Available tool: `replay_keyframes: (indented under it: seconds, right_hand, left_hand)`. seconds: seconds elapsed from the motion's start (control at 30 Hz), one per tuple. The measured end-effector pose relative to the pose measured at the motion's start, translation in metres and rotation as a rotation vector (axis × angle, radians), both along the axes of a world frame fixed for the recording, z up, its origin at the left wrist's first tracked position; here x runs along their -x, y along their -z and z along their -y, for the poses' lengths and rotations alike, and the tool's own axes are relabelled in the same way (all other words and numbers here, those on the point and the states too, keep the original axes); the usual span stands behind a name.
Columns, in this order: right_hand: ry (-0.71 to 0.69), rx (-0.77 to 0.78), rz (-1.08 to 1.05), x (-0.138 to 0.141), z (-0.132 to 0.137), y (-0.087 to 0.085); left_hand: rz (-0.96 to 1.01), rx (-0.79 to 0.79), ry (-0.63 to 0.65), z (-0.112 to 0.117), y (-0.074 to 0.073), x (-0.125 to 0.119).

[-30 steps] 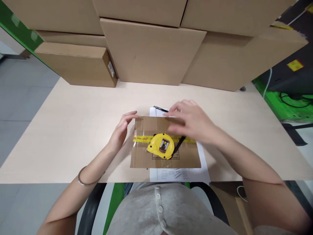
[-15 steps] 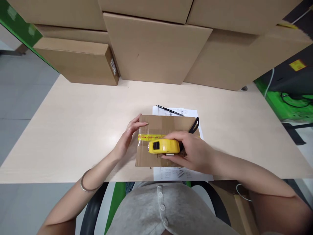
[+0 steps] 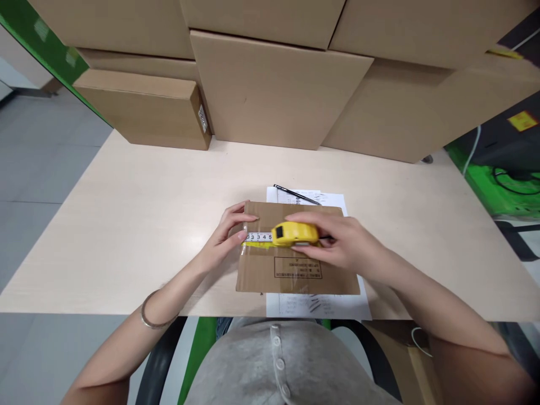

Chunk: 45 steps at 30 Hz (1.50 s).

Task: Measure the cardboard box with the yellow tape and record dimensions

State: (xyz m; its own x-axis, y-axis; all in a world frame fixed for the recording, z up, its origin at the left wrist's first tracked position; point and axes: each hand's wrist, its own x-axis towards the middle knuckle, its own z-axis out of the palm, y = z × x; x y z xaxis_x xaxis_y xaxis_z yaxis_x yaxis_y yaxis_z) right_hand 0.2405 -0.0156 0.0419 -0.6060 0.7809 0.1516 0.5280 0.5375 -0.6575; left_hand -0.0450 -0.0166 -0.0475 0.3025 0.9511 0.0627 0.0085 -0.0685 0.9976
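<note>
A small brown cardboard box [image 3: 261,274] lies in front of me, with printed text and a strip of yellow tape on its top. My right hand [image 3: 348,239] is closed around a yellow tape measure [image 3: 294,233] over the box. Its white blade [image 3: 259,237] is pulled out a short way along the top, its numbers showing. At the box's left edge, my left hand [image 3: 223,233] pinches the blade's end under the thumb, while the fingers rest on the box's edge and top. The hook at the blade's end is hidden by the thumb.
Printed paper sheets [image 3: 276,306] stick out from under the box. A black pen [image 3: 296,194] lies on them behind it. Large cardboard boxes [image 3: 270,95] are stacked along the back of the table [image 3: 126,225], with a flatter box [image 3: 139,115] at the left.
The tape measure has moved back and to the right in my right hand. A short length of blade now shows, and my left thumb has come down on its end.
</note>
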Motion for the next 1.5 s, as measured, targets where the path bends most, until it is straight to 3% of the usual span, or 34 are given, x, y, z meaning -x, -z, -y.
replay_keyframes:
  seconds: [0.17, 0.27, 0.47, 0.6, 0.73, 0.87, 1.0, 1.07, 1.13, 1.23, 1.33, 1.43, 1.5]
  right_hand:
    - [0.266, 0.098, 0.061, -0.091, 0.020, -0.003]
    - [0.391, 0.092, 0.076, -0.124, 0.030, 0.001]
    - [0.438, 0.106, 0.059, -0.127, 0.037, 0.013]
    - [0.446, 0.096, 0.081, -0.125, 0.038, 0.003]
    - [0.320, 0.046, 0.101, -0.101, 0.026, -0.017]
    - [0.060, -0.078, 0.188, -0.031, 0.001, -0.022]
    - [-0.213, -0.177, 0.241, 0.037, -0.017, -0.019]
    - [-0.279, -0.200, 0.195, 0.049, -0.022, -0.021]
    - [-0.317, -0.187, 0.110, 0.041, -0.026, -0.026]
    - [-0.389, -0.069, -0.031, 0.004, -0.028, -0.038]
    - [-0.491, 0.122, -0.020, -0.034, -0.020, -0.051]
    - [-0.568, 0.285, 0.081, -0.051, -0.007, -0.055]
    - [-0.585, 0.328, 0.122, -0.052, -0.002, -0.052]
  left_hand:
    - [0.023, -0.001, -0.001, -0.001, 0.002, 0.000]
    - [0.042, -0.002, 0.019, -0.003, 0.009, 0.003]
    - [0.049, -0.031, 0.027, -0.005, 0.017, 0.007]
    - [0.035, -0.039, 0.015, -0.005, 0.019, 0.007]
    - [0.021, -0.068, 0.021, -0.005, 0.016, 0.008]
    - [-0.016, -0.124, 0.022, -0.006, 0.011, 0.007]
    - [0.032, -0.102, -0.004, -0.006, 0.015, 0.005]
    - [0.091, -0.086, 0.004, -0.008, 0.018, 0.006]
    - [0.068, -0.127, 0.029, -0.010, 0.018, 0.009]
    - [-0.183, -0.335, 0.035, -0.008, -0.002, 0.010]
    - [-0.493, -0.600, 0.015, 0.004, -0.039, -0.002]
    - [-0.585, -0.828, 0.303, 0.023, -0.072, -0.028]
    - [-0.681, -0.860, 0.429, 0.033, -0.081, -0.046]
